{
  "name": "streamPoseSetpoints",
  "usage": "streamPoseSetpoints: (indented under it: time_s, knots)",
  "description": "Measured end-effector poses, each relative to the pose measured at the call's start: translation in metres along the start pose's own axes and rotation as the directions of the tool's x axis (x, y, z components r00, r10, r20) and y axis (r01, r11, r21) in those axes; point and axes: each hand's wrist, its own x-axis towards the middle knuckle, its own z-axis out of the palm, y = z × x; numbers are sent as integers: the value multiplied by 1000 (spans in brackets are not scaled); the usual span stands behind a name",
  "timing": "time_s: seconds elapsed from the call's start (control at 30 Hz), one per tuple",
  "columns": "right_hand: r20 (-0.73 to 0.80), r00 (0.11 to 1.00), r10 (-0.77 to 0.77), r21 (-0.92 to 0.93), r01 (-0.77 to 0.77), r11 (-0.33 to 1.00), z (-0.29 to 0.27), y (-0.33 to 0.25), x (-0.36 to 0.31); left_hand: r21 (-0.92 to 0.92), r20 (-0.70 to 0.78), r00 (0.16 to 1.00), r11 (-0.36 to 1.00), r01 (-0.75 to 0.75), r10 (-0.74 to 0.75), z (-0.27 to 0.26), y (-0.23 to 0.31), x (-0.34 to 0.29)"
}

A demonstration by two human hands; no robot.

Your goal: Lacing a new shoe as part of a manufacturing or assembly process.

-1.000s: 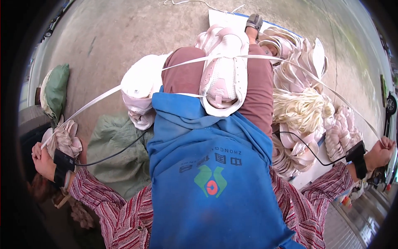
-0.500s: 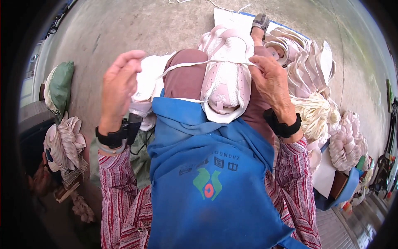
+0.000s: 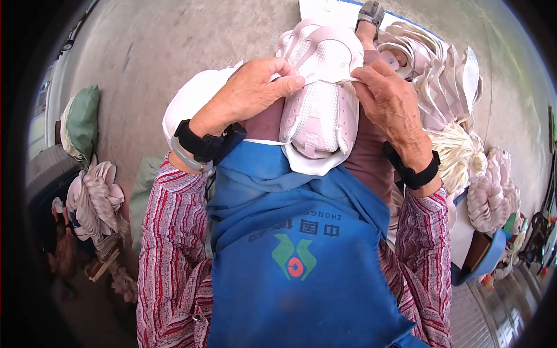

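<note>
A pale pink and white shoe upper (image 3: 320, 107) lies across my lap on top of the blue apron (image 3: 296, 232). A white strap (image 3: 325, 78) runs across it. My left hand (image 3: 252, 87) pinches the strap at the upper's left side. My right hand (image 3: 389, 95) grips the strap's other end at the upper's right edge. Both wrists wear black bands. A second white shoe piece (image 3: 191, 101) sits under my left forearm.
Bundles of pink and white shoe uppers (image 3: 447, 75) are piled at my right, with tied bundles (image 3: 493, 191) further down. Another tied bundle (image 3: 96, 200) lies at my left beside a green bag (image 3: 84, 119). A sandalled foot (image 3: 369, 14) rests at the top on concrete floor.
A second ago my arms were spread wide, pulling the strap taut. Both hands have since come in to the shoe upper and now hold the strap on it.
</note>
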Motion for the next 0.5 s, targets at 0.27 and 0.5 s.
streamPoseSetpoints:
  time_s: [0.27,0.5]
  knots:
    - [-123,982,-140,-137,123,983,1,0,10,-6,-4,1000,1000,19,-19,-10,0,14]
    - [12,998,60,175,-62,983,4,12,-7,115,0,999,993,-37,37,-4,-9,11]
